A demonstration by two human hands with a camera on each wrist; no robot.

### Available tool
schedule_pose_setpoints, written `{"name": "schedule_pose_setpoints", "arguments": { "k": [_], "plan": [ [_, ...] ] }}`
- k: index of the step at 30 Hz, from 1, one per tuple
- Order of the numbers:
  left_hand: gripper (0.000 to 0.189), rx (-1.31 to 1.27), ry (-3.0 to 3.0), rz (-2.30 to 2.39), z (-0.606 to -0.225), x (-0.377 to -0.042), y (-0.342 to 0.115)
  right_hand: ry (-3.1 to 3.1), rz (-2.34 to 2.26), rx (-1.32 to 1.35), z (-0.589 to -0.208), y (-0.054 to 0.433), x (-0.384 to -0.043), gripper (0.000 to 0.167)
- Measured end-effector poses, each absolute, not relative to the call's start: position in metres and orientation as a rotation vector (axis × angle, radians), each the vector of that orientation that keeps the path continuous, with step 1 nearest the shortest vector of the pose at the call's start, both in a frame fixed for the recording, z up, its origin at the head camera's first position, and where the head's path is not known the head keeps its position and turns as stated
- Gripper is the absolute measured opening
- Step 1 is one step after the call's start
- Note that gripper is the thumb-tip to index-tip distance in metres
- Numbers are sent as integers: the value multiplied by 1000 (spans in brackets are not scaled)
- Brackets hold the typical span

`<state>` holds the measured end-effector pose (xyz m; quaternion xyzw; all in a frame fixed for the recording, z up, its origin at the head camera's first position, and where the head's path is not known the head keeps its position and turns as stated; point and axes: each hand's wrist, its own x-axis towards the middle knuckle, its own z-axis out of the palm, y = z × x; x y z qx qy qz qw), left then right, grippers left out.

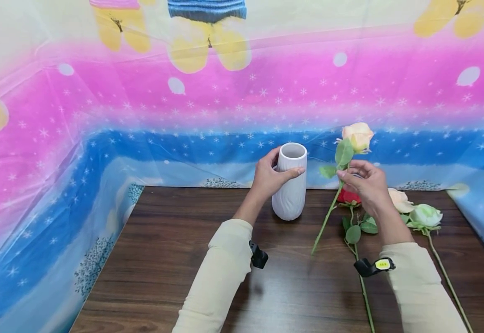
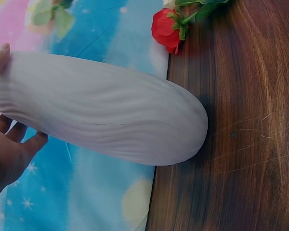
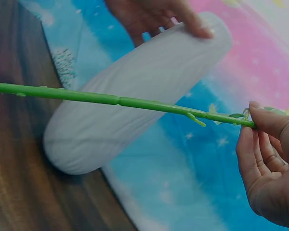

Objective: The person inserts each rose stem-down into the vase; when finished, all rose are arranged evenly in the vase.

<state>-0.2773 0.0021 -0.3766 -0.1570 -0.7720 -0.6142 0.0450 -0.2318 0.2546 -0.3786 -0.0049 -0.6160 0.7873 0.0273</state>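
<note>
A white ribbed vase point(image 1: 290, 185) stands upright near the back of the table, its open mouth showing in the head view. My left hand point(image 1: 270, 173) grips it near the rim, thumb across the front. To its right, my right hand point(image 1: 366, 182) pinches the green stem of a pale peach rose point(image 1: 357, 136) just under the leaves. The bare stem point(image 3: 101, 98) slants down and left, its lower end apart from the vase. In the right wrist view the stem crosses in front of the vase.
A red rose point(image 2: 167, 30) lies on the table point(image 1: 162, 259), partly behind my right hand in the head view. Another peach rose point(image 1: 400, 201) and a whitish-green rose point(image 1: 426, 216) lie at the right. A patterned cloth point(image 1: 225, 111) hangs along the table's back and left edges.
</note>
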Motion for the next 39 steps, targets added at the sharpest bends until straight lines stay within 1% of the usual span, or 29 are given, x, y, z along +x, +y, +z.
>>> {"name": "schedule_pose_setpoints", "arguments": {
  "k": [6,23,39],
  "plan": [
    [72,-458,-2371,-1862,-376,-277,0,-1779,2446,72,-359,256,-237,23],
    [72,-447,-2357,-1898,-376,-275,3,-1332,2420,44,-310,249,-257,24],
    [72,-458,-2371,-1873,-375,-277,3,-1185,2305,53,-264,240,-274,26]
  ]
}}
